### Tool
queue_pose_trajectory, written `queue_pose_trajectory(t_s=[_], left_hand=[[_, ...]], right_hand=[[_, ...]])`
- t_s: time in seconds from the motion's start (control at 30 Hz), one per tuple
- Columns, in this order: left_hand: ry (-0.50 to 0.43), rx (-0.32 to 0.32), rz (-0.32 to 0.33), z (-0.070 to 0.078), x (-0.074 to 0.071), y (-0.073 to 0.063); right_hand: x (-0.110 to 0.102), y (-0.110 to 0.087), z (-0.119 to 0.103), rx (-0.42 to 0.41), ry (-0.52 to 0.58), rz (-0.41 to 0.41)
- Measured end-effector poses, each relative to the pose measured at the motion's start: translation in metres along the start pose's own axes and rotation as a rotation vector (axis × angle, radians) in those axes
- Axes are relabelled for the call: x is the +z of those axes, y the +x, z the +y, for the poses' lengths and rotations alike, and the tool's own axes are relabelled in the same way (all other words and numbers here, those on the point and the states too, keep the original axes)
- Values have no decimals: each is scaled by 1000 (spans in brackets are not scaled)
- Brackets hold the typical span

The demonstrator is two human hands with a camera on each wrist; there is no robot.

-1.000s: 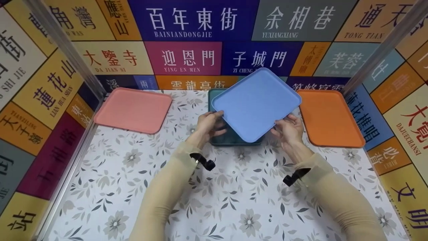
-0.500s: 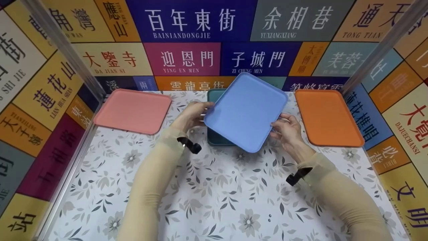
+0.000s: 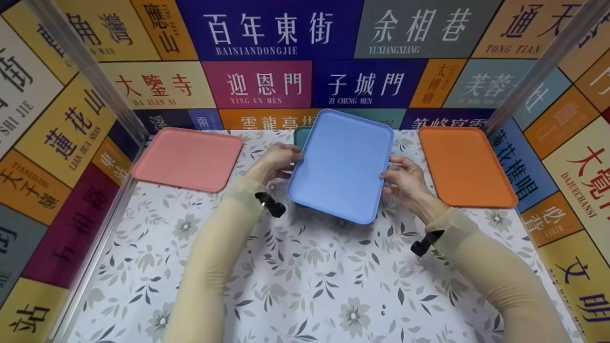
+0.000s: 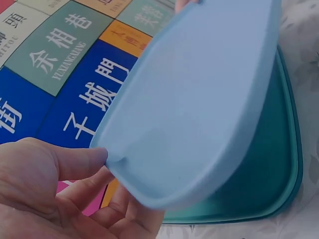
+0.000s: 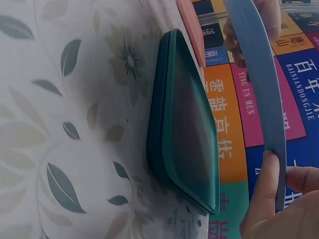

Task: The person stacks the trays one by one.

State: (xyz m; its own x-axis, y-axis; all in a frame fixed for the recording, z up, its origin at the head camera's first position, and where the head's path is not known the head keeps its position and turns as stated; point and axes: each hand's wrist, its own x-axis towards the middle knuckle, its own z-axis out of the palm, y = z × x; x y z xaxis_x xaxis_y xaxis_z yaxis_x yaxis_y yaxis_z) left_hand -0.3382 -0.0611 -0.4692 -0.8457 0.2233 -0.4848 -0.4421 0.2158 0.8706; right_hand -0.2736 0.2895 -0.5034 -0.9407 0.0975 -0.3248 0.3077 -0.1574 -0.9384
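Note:
A light blue rectangular tray (image 3: 340,166) is held up between both hands, slightly turned. My left hand (image 3: 276,162) pinches its left edge; in the left wrist view the thumb (image 4: 82,163) lies on the rim with the fingers beneath. My right hand (image 3: 407,178) pinches the opposite edge, and the right wrist view shows thumb and fingers on either side of the rim. Below the blue tray, apart from it, a green tray (image 5: 192,134) rests on the table, its edge looking doubled, like stacked trays. From the head view the blue tray hides most of it.
A pink tray (image 3: 188,159) lies at the back left of the table, an orange tray (image 3: 467,166) at the back right. The flower-patterned tabletop (image 3: 295,286) ends at walls (image 3: 264,83) printed with coloured signs, with clear corner posts.
The blue tray has moved left and toward me and turned straighter, now covering more of the green tray. My left hand has shifted left and slightly up along with it.

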Motion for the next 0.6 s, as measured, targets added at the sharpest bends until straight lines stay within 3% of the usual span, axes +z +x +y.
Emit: queue_pose_trajectory(t_s=[0.37,0.6], left_hand=[[10,10,36,1,4,-1],[-43,6,106,-6,11,4]], right_hand=[[0,25,-19,12,-251,9],[5,47,-24,40,-266,-15]])
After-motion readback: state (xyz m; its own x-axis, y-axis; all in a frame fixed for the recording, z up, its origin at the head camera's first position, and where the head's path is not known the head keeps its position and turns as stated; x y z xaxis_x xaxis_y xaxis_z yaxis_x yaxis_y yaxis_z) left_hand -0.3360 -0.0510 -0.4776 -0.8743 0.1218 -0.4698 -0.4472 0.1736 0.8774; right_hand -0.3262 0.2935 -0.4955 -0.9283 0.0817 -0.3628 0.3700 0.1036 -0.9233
